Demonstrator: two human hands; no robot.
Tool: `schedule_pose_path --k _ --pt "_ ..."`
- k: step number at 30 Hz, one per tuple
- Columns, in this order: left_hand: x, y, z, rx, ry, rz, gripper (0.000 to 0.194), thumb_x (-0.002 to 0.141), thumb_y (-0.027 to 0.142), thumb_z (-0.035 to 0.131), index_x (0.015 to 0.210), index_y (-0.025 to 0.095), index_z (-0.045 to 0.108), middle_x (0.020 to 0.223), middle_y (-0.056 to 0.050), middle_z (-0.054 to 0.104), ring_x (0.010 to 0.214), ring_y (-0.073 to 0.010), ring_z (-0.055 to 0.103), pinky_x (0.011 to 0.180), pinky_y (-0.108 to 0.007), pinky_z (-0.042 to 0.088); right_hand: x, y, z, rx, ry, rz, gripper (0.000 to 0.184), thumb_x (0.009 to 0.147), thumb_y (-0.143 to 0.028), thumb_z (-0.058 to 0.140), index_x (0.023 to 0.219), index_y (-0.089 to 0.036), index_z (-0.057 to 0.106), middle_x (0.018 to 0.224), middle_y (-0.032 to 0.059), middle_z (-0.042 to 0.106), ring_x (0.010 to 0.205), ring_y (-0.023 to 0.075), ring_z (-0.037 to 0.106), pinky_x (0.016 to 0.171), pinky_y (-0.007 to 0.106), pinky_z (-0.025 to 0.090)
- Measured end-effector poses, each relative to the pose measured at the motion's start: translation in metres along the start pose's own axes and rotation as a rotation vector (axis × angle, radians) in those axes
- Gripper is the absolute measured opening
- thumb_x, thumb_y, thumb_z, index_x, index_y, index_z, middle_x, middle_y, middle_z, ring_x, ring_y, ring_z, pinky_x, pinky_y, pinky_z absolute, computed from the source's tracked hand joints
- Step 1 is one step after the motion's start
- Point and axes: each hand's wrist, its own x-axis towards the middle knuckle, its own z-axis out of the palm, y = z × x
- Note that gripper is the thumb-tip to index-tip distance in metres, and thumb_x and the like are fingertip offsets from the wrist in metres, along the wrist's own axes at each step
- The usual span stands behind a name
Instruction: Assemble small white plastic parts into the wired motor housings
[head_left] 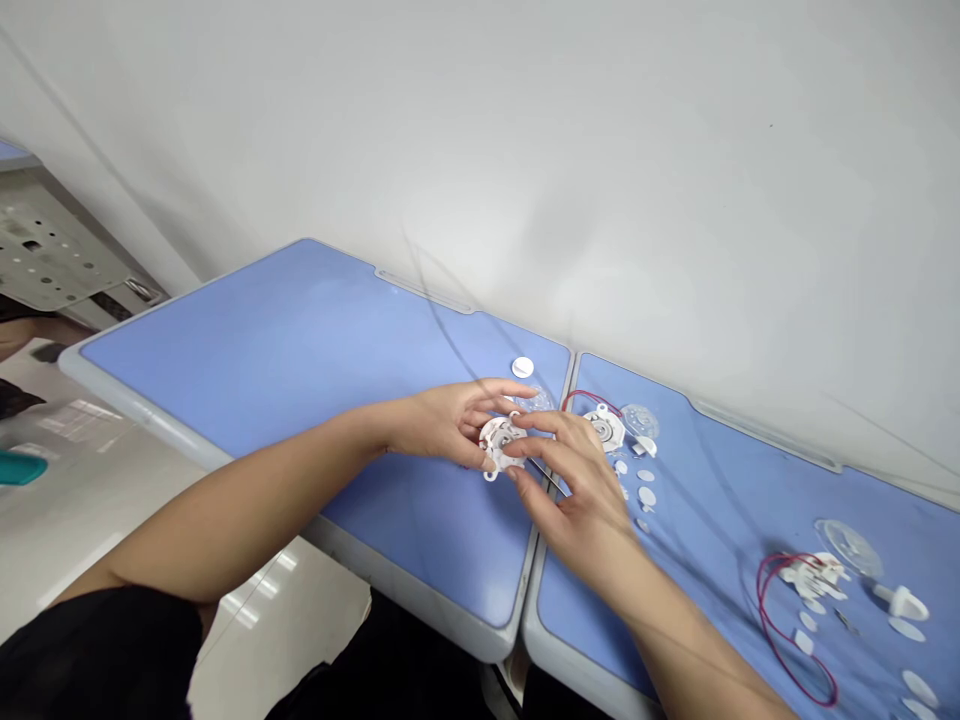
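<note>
My left hand (442,425) and my right hand (570,490) meet over the blue table, both fingers on a round white plastic part (499,445) with a small ring at its lower edge. A thin dark pin (547,478) lies beside my right fingers. Just beyond them sits a similar white part (604,428) with a red wire (589,398) looped from it. Near it are a clear plastic disc (640,421), a white round cap (523,367) and several small white discs (646,496). A second set, with a red wire loop (780,620), lies at the far right.
Two blue-topped tables (300,350) meet at a seam, with a white wall along their far edge. A perforated metal panel (52,250) and a teal object (21,467) are at the far left, above a shiny floor.
</note>
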Motion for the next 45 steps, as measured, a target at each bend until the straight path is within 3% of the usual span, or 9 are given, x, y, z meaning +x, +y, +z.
schedule_pose_path --k 9,22,36,45 --pt "0.0014 -0.0027 0.0000 -0.036 0.028 -0.039 0.082 0.064 0.013 0.080 0.136 0.023 0.043 0.125 -0.012 0.058 0.102 -0.0175 0.063 0.088 -0.032 0.049 0.0006 -0.0008 0.0002 -0.014 0.005 -0.006 0.015 0.084 -0.014 0.058 0.093 -0.025 0.063 0.109 0.0067 0.064 0.103 0.0255 0.056 0.089 0.046 0.043" --pt "0.0051 -0.0052 0.0018 -0.147 -0.088 0.038 0.047 0.070 0.017 0.078 0.114 0.021 0.063 0.104 -0.004 0.068 0.095 -0.0125 0.064 0.086 -0.026 0.048 -0.0011 0.0005 0.0024 -0.031 0.035 -0.017 0.015 0.083 -0.013 0.057 0.092 -0.025 0.060 0.112 0.0066 0.063 0.106 0.0258 0.057 0.092 0.048 0.044" --pt "0.0040 -0.0016 0.0037 -0.138 -0.109 0.001 0.040 0.071 0.010 0.074 0.108 0.018 0.063 0.097 -0.002 0.065 0.090 -0.0109 0.063 0.084 -0.025 0.047 -0.0020 -0.0002 0.0021 -0.033 -0.011 -0.020 0.015 0.082 -0.012 0.057 0.092 -0.023 0.059 0.114 0.0076 0.063 0.108 0.0260 0.055 0.092 0.047 0.043" --pt "0.0062 -0.0048 0.0052 -0.118 -0.086 -0.019 0.047 0.065 0.009 0.077 0.109 0.018 0.062 0.093 -0.001 0.064 0.085 -0.0104 0.062 0.081 -0.025 0.046 -0.0027 -0.0002 0.0022 -0.066 0.016 -0.022 0.013 0.082 -0.012 0.059 0.090 -0.022 0.060 0.113 0.0084 0.063 0.106 0.0260 0.055 0.091 0.048 0.044"
